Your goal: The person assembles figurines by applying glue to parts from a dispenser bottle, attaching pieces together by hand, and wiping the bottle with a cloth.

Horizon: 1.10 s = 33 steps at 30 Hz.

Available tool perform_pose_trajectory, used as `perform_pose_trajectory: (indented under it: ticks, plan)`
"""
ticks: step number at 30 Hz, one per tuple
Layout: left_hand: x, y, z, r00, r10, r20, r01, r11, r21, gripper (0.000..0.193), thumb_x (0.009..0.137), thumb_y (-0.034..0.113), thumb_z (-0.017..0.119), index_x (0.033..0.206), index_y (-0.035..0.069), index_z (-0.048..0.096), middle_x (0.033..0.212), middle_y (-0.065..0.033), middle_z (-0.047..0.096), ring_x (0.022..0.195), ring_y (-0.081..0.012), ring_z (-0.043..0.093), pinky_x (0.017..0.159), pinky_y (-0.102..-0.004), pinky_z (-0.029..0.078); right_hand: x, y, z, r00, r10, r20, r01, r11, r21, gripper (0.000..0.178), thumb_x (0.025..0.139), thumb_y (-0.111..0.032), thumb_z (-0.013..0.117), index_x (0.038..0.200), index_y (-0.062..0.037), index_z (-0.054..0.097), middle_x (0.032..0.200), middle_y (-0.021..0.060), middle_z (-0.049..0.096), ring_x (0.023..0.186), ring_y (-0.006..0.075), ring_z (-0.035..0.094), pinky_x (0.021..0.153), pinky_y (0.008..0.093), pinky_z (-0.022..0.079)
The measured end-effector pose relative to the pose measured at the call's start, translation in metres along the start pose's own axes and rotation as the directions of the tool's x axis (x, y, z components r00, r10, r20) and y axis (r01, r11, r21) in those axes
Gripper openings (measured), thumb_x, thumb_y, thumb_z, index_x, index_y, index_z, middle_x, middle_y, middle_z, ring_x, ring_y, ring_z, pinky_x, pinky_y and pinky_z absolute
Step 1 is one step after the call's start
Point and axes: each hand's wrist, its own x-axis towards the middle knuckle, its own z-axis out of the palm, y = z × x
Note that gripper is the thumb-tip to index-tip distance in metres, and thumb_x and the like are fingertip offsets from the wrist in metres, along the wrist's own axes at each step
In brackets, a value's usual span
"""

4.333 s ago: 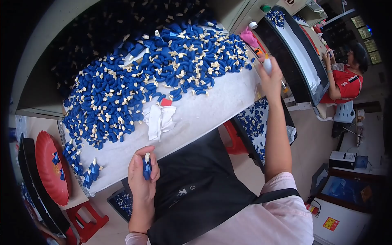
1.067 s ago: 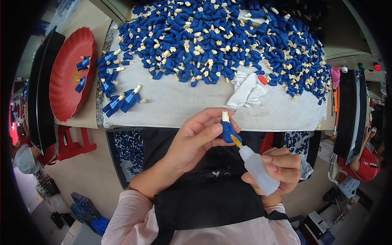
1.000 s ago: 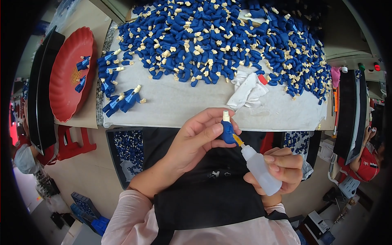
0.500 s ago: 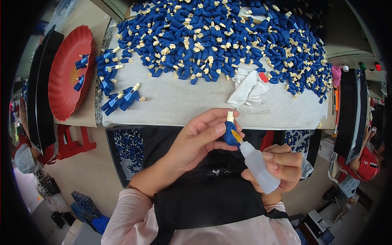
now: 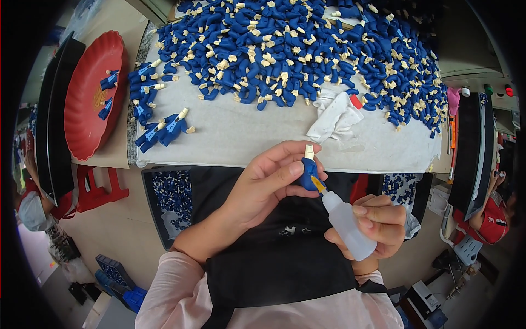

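Observation:
Between the fingers and thumb of my left hand [image 5: 269, 178] is a small blue figurine body [image 5: 309, 170], its cream neck peg pointing up and away from me. My right hand [image 5: 378, 223] grips a translucent white squeeze bottle [image 5: 349, 227] with a narrow yellowish tip [image 5: 318, 185]. The tip meets the side of the blue body, near its lower right. Both hands are over my black apron, just short of the table edge. Beyond them lies a crumpled white cloth [image 5: 334, 118] with a red cap-like piece [image 5: 356, 102] at its corner.
Across the back of the table spreads a big heap of blue arm pieces [image 5: 246, 55] with cream hands. Several assembled blue figurines [image 5: 170, 129] lie at the left, beside a red scalloped tray [image 5: 76, 118] holding two more. Bins of blue parts [image 5: 172, 200] stand below the table edge.
My left hand and the figurine body have shifted very slightly away from me. The bottle stays nearly still, its tip now touching a little lower on the body.

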Motion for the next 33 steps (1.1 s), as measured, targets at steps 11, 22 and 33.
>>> perform_pose_trajectory:
  ticks: [11, 22, 33]
  plan:
    - [0.0002, -0.0006, -0.0012, 0.999, 0.041, -0.027, -0.04, 0.998, 0.039, 0.034, 0.084, 0.019, 0.049, 0.113, 0.003, 0.045, 0.095, -0.0099, 0.053, 0.094, -0.0216, 0.055, 0.074, -0.0298, 0.049, -0.0024, 0.0014, -0.0017, 1.0, -0.019, 0.004, 0.019, 1.0, -0.003, 0.051, 0.053, -0.008, 0.079, 0.089, -0.0052, 0.043, 0.081, 0.009, 0.045, 0.063, 0.0165, 0.047, 0.048, 0.0251, 0.041]
    - [-0.0002, -0.0009, -0.0012, 1.0, 0.028, -0.011, -0.028, 0.999, 0.037, 0.033, 0.085, 0.019, 0.048, 0.113, 0.002, 0.045, 0.096, -0.0102, 0.053, 0.094, -0.0214, 0.055, 0.074, -0.0289, 0.048, -0.0023, -0.0013, 0.0002, 1.0, 0.02, 0.008, -0.02, 1.0, 0.008, 0.051, 0.055, -0.009, 0.079, 0.091, -0.007, 0.043, 0.083, 0.0085, 0.044, 0.062, 0.0162, 0.046, 0.047, 0.0251, 0.04]
    - [0.0, -0.0022, -0.0008, 1.0, 0.003, -0.006, -0.003, 0.999, 0.036, 0.032, 0.086, 0.018, 0.047, 0.114, 0.003, 0.045, 0.096, -0.01, 0.053, 0.093, -0.0201, 0.055, 0.072, -0.0274, 0.047, -0.0013, -0.0019, -0.0007, 0.999, 0.029, 0.018, -0.029, 1.0, 0.007, 0.051, 0.055, -0.011, 0.079, 0.09, -0.0073, 0.043, 0.082, 0.0076, 0.044, 0.062, 0.0156, 0.046, 0.049, 0.0244, 0.04]
